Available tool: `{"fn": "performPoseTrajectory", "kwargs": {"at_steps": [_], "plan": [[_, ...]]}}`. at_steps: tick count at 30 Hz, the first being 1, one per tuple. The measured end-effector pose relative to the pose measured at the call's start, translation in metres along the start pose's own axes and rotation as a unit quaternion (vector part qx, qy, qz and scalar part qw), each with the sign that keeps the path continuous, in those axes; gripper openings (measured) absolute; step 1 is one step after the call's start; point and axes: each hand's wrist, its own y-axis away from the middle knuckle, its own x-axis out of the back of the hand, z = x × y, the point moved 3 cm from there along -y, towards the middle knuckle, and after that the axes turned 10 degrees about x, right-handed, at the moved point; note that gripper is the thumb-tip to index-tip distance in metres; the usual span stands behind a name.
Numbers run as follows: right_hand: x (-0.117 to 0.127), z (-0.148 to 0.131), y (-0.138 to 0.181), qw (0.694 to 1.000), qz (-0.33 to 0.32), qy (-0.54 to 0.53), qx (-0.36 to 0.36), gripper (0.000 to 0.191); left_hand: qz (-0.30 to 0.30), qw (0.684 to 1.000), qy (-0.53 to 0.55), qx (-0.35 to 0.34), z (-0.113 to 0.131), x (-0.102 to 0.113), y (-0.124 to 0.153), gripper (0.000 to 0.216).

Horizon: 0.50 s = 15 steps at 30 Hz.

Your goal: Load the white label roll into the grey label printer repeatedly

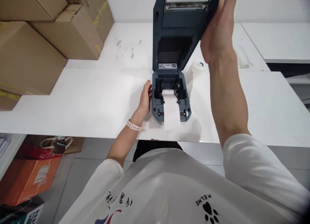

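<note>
Right hand (219,30) is up high, forearm near vertical, fingers straight and flat against the raised lid (180,26), bracing its edge, not really gripping. Left hand (146,98) lies relaxed on the table (97,98), fingers touching the printer (170,99) base's left side. Printer sits mid-table, long axis running away from the person, with paper (170,111) hanging out the near end. There's a sticker under the lid, too small to read. The shirt (169,188) reads "KELME".

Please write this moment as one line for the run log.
left hand: rests flat against side of dark grey plastic label printer | right hand: on raised lid | white paper strip: hangs out front
</note>
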Motion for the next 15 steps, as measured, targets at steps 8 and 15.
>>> {"fn": "performPoseTrajectory", "kwargs": {"at_steps": [8,15], "plan": [[-0.009,-0.046,0.158,0.971,0.064,-0.228,-0.039,0.058,0.004,0.999,-0.022,-0.047,0.017,0.012,0.006,0.069],[-0.033,-0.059,0.214,0.997,0.015,-0.076,-0.021,0.041,-0.033,0.994,-0.097,-0.036,-0.006,-0.001,0.052,0.092]]}}
